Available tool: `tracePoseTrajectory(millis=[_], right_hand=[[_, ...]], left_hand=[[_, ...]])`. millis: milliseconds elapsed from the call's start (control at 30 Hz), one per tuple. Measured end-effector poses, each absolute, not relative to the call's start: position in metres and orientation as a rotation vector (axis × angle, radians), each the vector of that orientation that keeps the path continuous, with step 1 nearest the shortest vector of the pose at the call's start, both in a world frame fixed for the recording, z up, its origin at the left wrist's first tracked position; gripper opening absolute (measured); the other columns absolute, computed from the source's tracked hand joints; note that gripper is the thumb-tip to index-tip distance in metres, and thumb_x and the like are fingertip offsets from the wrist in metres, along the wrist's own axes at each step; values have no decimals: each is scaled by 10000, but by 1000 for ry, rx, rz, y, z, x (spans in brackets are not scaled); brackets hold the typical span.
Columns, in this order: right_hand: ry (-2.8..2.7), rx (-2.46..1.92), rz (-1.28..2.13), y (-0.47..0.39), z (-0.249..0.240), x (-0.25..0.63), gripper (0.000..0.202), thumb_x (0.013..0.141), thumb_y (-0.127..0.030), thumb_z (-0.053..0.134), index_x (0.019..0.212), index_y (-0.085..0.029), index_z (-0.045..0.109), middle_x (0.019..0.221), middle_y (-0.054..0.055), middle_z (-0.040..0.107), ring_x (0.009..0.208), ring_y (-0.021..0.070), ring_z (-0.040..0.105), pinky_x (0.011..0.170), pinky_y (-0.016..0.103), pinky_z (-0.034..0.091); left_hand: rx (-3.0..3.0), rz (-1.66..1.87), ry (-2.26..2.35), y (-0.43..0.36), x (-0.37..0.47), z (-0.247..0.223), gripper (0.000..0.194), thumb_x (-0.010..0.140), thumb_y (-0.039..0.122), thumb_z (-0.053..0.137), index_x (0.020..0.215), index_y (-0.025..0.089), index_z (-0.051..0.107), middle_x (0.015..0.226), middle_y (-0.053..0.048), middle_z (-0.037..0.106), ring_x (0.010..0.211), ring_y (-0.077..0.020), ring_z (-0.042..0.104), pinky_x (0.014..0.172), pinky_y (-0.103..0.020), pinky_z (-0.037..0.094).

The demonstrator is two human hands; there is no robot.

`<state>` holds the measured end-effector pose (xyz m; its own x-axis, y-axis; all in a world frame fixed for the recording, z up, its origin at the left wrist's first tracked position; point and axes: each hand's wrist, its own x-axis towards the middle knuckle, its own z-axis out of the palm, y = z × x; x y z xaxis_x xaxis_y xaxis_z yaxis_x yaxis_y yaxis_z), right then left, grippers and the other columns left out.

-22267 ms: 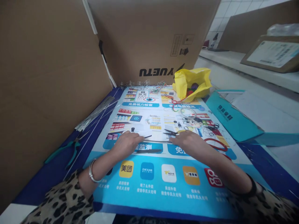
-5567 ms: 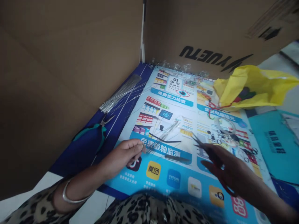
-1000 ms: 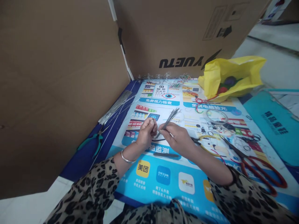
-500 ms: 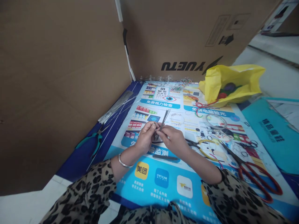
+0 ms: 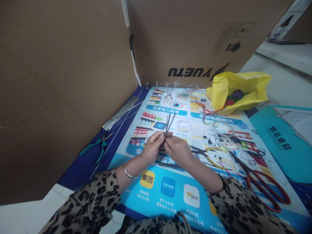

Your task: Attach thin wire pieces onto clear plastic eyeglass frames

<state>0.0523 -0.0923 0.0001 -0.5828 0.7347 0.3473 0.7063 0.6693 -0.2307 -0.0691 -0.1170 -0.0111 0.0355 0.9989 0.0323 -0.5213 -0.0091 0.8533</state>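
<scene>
A small bundle of thin grey wires (image 5: 168,123) stands up between my two hands, its tips fanned apart. My left hand (image 5: 153,147) pinches the bundle low down, from the left. From the right, my right hand (image 5: 178,150) grips it at the same spot, fingers touching those of the left. The lower part of the bundle is hidden by the fingers. Below the hands, more dark wires (image 5: 169,166) lie on the printed poster sheet (image 5: 138,206).
Teal pliers (image 5: 102,146) and a pile of silvery wires (image 5: 122,112) lie left. Yellow-handled scissors (image 5: 209,156), red-handled scissors (image 5: 265,185), a tape roll (image 5: 223,129) and a yellow bag (image 5: 219,94) are right. Cardboard walls (image 5: 73,81) rise behind.
The wires have turned more upright and their tips have spread. My right hand has shifted slightly left and closed in on the bundle. The view has moved a little.
</scene>
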Motion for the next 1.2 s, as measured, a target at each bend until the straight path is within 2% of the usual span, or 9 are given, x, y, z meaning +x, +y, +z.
tracePoseTrajectory(millis=[267,433,533,667,867,967,1067,1133,1200], right_hand=[[-2459,-1150,67,-93,-8,51,261,834,-160,382,876,-115,636,784,92,667,696,171,607,625,255,420],[-2454,-1106,31,-95,-11,51,270,848,-153,370,923,-116,626,796,92,663,695,166,600,632,257,413],[-2461,-1076,34,-96,-10,54,261,871,-193,372,835,-160,628,745,48,651,678,145,591,616,240,393],[-2463,-1072,19,-94,-10,62,234,845,-204,417,701,-177,600,704,21,643,669,135,590,593,230,366],[-2475,-1030,-53,-92,-10,68,197,809,-166,444,659,-164,573,632,18,611,600,125,564,556,231,352],[-2519,-897,-95,-93,-6,70,217,834,-218,441,680,-176,588,637,14,603,618,126,551,581,237,373],[-2465,-702,-257,-94,6,75,189,845,-230,464,730,-175,602,688,32,603,715,149,549,676,280,413],[-2386,-598,-401,-94,14,79,128,839,-181,486,843,-167,613,817,61,626,884,183,540,795,334,414],[-2361,-603,-514,-91,20,83,191,839,-136,483,994,-156,592,994,91,617,1057,220,474,892,385,375]], left_hand=[[948,1324,786,-123,-66,-10,294,849,331,494,1070,167,598,1092,-86,629,1005,-194,567,904,-317,395],[1124,1383,948,-125,-67,-4,249,861,342,462,989,177,597,1106,-71,617,1023,-179,546,924,-303,374],[1154,1438,979,-122,-70,-1,214,863,358,447,890,177,557,1051,-66,626,979,-172,551,883,-300,393],[1183,1419,1036,-115,-74,-2,248,868,389,411,800,171,508,859,-49,619,843,-152,546,811,-280,404],[1249,1376,1129,-107,-77,-6,249,881,381,377,762,179,461,632,34,438,573,-93,404,594,-211,358],[1349,1352,1203,-104,-80,-5,241,890,360,352,776,182,469,619,43,403,564,-95,383,585,-215,346],[1600,1275,1331,-105,-88,1,216,892,314,338,816,189,497,627,35,442,604,-112,432,614,-229,357],[1831,1125,1449,-107,-95,5,212,892,278,328,860,196,520,686,15,518,641,-125,480,615,-236,362],[2071,910,1595,-109,-100,8,220,890,237,320,909,212,538,795,-11,590,730,-146,531,639,-246,368]])
